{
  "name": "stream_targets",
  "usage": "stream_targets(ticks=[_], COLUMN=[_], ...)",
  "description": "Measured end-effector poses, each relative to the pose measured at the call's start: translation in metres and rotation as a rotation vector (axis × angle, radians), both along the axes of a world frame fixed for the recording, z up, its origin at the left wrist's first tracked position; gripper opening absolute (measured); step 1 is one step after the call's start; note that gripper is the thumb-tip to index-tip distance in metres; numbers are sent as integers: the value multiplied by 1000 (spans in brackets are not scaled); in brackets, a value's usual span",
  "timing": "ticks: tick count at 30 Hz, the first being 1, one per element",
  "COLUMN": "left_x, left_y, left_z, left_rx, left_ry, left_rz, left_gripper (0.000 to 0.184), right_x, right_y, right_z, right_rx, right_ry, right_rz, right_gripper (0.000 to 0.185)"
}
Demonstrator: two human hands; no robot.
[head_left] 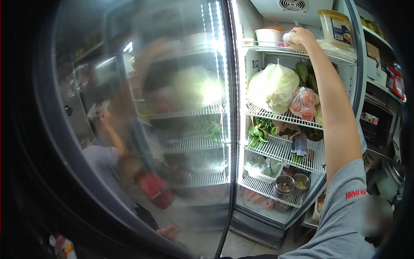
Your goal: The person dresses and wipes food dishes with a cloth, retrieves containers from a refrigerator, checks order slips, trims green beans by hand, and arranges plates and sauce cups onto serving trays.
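Observation:
My right hand (300, 36) reaches up to the top shelf of an open glass-door fridge, its fingers closed on a small white container (289, 37). Beside it stands a white tub with an orange lid (268, 36). On the other side is a large clear tub with a yellow lid (336, 28). Low in the picture, a hand (168, 232), apparently my left one, shows faintly at the glass door (185, 129). Its fingers are too blurred to read, and whether it is a reflection I cannot tell.
Lower wire shelves hold a big bag of pale leafy vegetables (274, 88), a bag of orange-red vegetables (302, 103), leafy greens (261, 131) and metal pots (284, 186). The door glass reflects an arm and a red bin (155, 190). Stocked shelves (381, 84) stand at the right.

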State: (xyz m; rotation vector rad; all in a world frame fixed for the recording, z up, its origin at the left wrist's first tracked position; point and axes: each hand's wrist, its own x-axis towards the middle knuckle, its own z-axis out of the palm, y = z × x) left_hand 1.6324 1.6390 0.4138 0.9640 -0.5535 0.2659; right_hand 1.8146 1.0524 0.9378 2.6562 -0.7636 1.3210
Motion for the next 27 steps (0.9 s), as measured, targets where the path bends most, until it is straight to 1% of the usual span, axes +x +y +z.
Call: stream_targets(ticks=[1, 3, 7, 10, 13, 16, 17, 18, 20, 21, 23, 24, 26, 27], left_x=[13, 29, 45, 48, 48, 49, 49, 47, 38, 33, 23, 17, -6, -24], left_y=[17, 30, 41, 40, 26, 11, 5, -3, -21, -33, -58, -72, -111, -136], left_z=[-16, -18, -15, -10, -2, 2, 3, 2, 4, 0, -10, -15, -14, -9], left_rx=[-124, -205, -207, -162, -91, -15, 13, 19, 12, 1, -18, 1, 65, 107], left_ry=[95, 162, 152, 83, -95, -107, -111, -120, -138, -168, -243, -268, -301, -315], left_rz=[-104, -145, -133, -146, -173, -281, -331, -344, -333, -317, -289, -258, -168, -106], left_gripper=[38, 37, 36, 36, 38, 46, 50, 52, 52, 54, 60, 63, 68, 69], right_x=[5, 11, -10, -24, -83, -157, -187, -220, -282, -316, -387, -422, -493, -526], right_y=[-8, -11, -3, -12, 26, 71, 78, 84, 119, 124, 122, 123, 143, 160], right_z=[0, 1, -8, 5, 18, -3, -5, -14, -57, -77, -124, -151, -206, -234], right_rx=[32, 92, 41, -89, -78, 86, -111, -85, -55, -55, -99, -40, -24, -64], right_ry=[-20, -65, -152, -343, -280, -473, -456, -456, -464, -475, -400, -425, -453, -451], right_rz=[3, 9, 77, 14, 287, 484, 391, 436, 532, 580, 709, 598, 399, 314], right_gripper=[70, 70, 70, 78, 67, 63, 60, 59, 59, 60, 61, 65, 69, 69])
